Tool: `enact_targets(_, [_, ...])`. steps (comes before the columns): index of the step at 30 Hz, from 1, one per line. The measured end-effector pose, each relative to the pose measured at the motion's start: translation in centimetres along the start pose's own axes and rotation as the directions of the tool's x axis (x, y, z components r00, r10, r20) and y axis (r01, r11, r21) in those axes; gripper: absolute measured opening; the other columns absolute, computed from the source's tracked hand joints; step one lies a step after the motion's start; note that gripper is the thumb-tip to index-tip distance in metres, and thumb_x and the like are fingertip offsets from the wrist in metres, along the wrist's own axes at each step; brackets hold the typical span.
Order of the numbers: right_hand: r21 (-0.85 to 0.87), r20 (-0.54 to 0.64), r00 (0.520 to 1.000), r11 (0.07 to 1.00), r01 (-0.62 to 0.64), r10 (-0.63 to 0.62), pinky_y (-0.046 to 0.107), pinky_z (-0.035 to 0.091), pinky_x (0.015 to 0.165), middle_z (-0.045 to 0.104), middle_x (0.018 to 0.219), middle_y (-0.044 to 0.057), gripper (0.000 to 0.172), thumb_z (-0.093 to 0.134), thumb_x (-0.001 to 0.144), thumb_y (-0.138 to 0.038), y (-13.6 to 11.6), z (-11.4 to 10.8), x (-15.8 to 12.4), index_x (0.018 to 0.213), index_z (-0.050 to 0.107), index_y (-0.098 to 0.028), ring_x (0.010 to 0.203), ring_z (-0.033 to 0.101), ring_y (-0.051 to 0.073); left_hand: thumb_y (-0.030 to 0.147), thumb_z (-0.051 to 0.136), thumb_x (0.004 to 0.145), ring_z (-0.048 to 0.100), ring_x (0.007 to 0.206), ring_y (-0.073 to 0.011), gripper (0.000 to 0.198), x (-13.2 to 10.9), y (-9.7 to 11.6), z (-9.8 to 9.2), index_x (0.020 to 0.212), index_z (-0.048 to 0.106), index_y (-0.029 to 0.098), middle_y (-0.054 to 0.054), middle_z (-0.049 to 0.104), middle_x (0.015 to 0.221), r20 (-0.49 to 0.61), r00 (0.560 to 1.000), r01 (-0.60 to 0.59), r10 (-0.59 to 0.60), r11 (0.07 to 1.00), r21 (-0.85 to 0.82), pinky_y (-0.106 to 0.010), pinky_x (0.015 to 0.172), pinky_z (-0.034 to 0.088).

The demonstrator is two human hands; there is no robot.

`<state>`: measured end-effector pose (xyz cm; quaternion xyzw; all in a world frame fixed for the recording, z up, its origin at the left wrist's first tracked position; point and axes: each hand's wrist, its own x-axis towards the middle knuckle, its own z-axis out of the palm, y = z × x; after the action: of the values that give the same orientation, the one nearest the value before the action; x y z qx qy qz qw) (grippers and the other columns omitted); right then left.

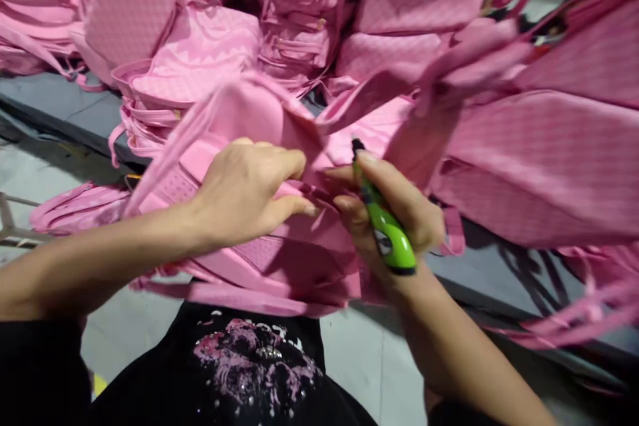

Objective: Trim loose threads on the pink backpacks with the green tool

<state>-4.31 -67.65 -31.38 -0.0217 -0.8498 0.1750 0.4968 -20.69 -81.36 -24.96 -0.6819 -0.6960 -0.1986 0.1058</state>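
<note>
A pink backpack (309,269) hangs open in front of my body, its inner pockets and lining showing. My left hand (244,186) is closed, with thumb and forefinger pinching a fold of the backpack's fabric near the middle. Close beside it, my right hand (404,206) is wrapped round a slim green tool with black ends (392,233). The tool's narrow tip points up and away from me; its exact kind is unclear. The right fingertips are also at the backpack's fabric, where blur hides whether they grip it.
More pink backpacks (132,13) are piled along a grey bench (60,96) at the back. Large pink bags (544,166) crowd the right side, with loose straps (589,309) hanging below. Another pink bag (80,206) lies lower left, near a metal frame (10,219).
</note>
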Motion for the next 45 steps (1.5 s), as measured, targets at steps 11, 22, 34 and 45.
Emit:
enact_targets(11, [-0.063,0.275,0.961,0.998,0.011,0.007,0.034,0.06,0.085,0.077,0.106,0.008,0.031,0.057,0.1,-0.023,5.0,5.7,-5.0,0.129,0.064,-0.021,0.096,0.072,0.019,0.024,0.052,0.097,0.064,0.11,-0.023,0.022,-0.1,-6.8,7.9,0.106,0.071,0.018,-0.009,0.072,0.112,0.011,1.0,-0.009,0.011,0.992,-0.129,-0.038,0.097,0.049])
enact_targets(22, [0.118,0.365,0.93,0.989,-0.093,0.044,0.038,0.062,0.077,0.077,0.095,0.007,0.028,0.062,0.094,-0.024,2.9,4.1,-5.1,0.121,0.065,-0.023,0.087,0.073,0.023,0.055,0.074,0.081,0.06,0.108,-0.0311,0.071,4.9,-9.1,11.1,0.134,0.056,0.013,-0.016,0.066,0.119,0.315,0.947,0.01,-0.056,0.989,0.145,-0.039,0.088,0.043])
enact_targets(34, [0.033,0.577,0.722,0.873,-0.487,0.381,0.031,0.06,0.072,0.077,0.097,0.005,0.02,0.062,0.094,-0.031,5.8,2.7,-3.2,0.111,0.065,-0.021,0.079,0.074,0.018,0.038,0.078,0.081,0.025,0.147,-0.0407,0.112,3.7,-7.5,11.6,0.162,0.004,0.011,-0.024,0.012,0.167,0.32,0.947,-0.059,-0.005,0.98,0.191,-0.063,0.114,0.028])
enact_targets(45, [0.022,0.787,0.6,0.965,-0.261,0.144,0.042,0.059,0.093,0.077,0.11,0.008,0.032,0.058,0.098,-0.037,7.2,2.8,-0.5,0.123,0.07,-0.02,0.097,0.072,0.023,0.03,0.072,0.084,0.017,0.151,-0.0433,0.107,4.2,-7.4,12.4,0.162,0.001,0.013,-0.023,0.008,0.168,0.375,0.927,-0.05,-0.013,0.986,0.159,-0.063,0.116,0.024])
